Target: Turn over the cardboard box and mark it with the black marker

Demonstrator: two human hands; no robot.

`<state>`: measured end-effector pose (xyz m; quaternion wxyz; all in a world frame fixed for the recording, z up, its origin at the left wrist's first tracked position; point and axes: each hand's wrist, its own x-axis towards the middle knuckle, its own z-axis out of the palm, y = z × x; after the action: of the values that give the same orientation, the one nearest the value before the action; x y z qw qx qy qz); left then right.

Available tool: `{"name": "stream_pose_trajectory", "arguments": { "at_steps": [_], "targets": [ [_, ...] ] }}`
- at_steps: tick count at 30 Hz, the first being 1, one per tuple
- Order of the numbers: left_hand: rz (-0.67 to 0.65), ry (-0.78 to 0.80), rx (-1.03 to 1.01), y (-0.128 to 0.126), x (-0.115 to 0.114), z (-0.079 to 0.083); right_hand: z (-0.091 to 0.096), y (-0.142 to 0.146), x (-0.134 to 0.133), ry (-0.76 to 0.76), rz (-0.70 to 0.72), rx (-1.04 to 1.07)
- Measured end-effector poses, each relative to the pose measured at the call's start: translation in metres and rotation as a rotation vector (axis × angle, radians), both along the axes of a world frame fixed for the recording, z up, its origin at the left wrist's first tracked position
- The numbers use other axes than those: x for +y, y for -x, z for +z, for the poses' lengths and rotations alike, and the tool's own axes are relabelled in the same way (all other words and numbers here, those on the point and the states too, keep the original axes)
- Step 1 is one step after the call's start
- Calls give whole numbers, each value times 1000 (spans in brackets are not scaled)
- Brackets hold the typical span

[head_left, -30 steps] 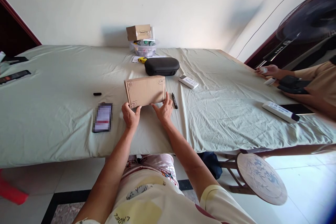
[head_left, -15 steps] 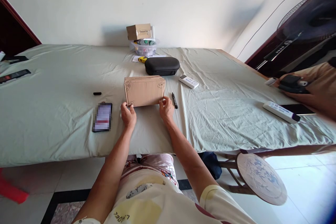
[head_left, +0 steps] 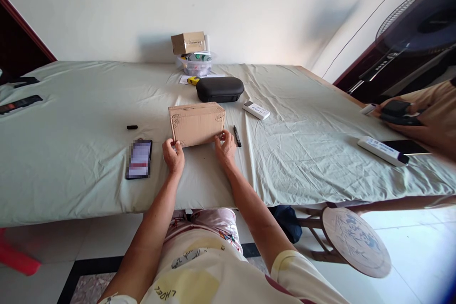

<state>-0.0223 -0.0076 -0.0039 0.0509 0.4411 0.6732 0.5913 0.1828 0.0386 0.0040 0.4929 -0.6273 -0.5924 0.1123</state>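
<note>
A closed brown cardboard box [head_left: 196,123] rests on the pale green cloth of the table [head_left: 89,161] right in front of me. My left hand [head_left: 173,154] pinches its lower left corner, fingers curled. At the lower right corner my right hand [head_left: 224,147] grips it the same way. A black marker pen [head_left: 237,136] lies just to the right of the box. Left of my left hand lies a phone [head_left: 139,158] with its screen lit.
Behind the box are a black zip case [head_left: 220,89], a white remote [head_left: 256,110], a plastic tub [head_left: 195,64] with a small box [head_left: 188,42] on top. A pen cap [head_left: 131,127] lies left. Another person's hands [head_left: 402,115] hold a dark device at right, near a white remote [head_left: 382,150]. A stool [head_left: 356,242] stands below.
The box has been lowered from a tilted, lifted pose to rest flat on the cloth. My right hand slid from its side to the bottom corner. The other person's hands drew back.
</note>
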Motion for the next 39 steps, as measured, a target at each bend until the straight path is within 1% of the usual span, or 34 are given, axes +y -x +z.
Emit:
{"name": "stream_pose_trajectory", "arguments": {
  "at_steps": [4, 7, 9, 12, 15, 19, 22, 25, 28, 31, 33, 36, 39],
  "targets": [
    [-2, 3, 5, -1, 0, 1, -1, -1, 1, -4, 19, 21],
    [-15, -37, 10, -2, -2, 3, -2, -2, 1, -55, 24, 40],
    [-48, -81, 12, -3, -3, 5, -2, -2, 2, -82, 26, 51],
    [-129, -159, 13, -2, -5, 14, -4, -2, 2, -103, 30, 61],
    [-186, -207, 30, 2, -4, 27, -4, -2, 2, -99, 23, 55],
    [-251, -187, 79, 11, 3, 43, 0, -5, 1, -115, -8, 23],
    [-311, -168, 82, 16, 8, 48, 8, -16, 4, -116, -75, -56],
    [-312, -183, 118, 18, 10, 48, 16, -32, 6, -28, -199, -155],
    [-277, -186, 168, 19, 13, 48, 22, -47, 5, 155, -283, -204],
    [-258, -184, 195, 19, 15, 48, 25, -51, 2, 334, -250, -265],
    [-252, -188, 200, 19, 15, 47, 27, -50, 0, 399, -200, -320],
    [-262, -199, 204, 18, 15, 41, 30, -46, -3, 431, -167, -369],
    [-295, -236, 219, 15, 15, 30, 29, -43, -4, 432, -198, -348]
  ]
}}
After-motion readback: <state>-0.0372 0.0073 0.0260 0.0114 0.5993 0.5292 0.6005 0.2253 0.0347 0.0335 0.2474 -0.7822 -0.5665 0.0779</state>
